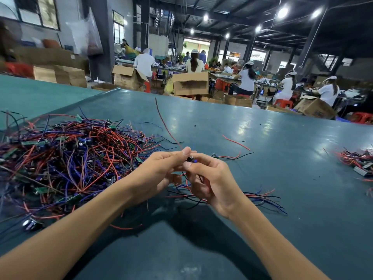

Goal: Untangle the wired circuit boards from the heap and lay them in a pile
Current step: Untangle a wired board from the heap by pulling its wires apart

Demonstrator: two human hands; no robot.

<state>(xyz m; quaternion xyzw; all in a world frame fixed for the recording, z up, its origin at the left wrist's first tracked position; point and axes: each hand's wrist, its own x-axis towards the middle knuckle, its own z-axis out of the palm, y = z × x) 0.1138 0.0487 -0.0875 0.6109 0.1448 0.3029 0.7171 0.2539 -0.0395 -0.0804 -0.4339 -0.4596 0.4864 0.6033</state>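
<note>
I see L hand (159, 172) + R hand (212, 178) both pinching wired board (189, 159) — heap (60, 158) left, pile (359, 160) right; boxes (190, 83) behind, contents unclear.

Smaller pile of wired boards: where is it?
The pile lies at the head view's right edge on the table, across from the heap at left.

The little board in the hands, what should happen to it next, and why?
Probably carry it right and lay it on the small pile. Both the left hand and right hand pinch the board, and its wires trail on the table, seemingly apart from the big heap.
</note>
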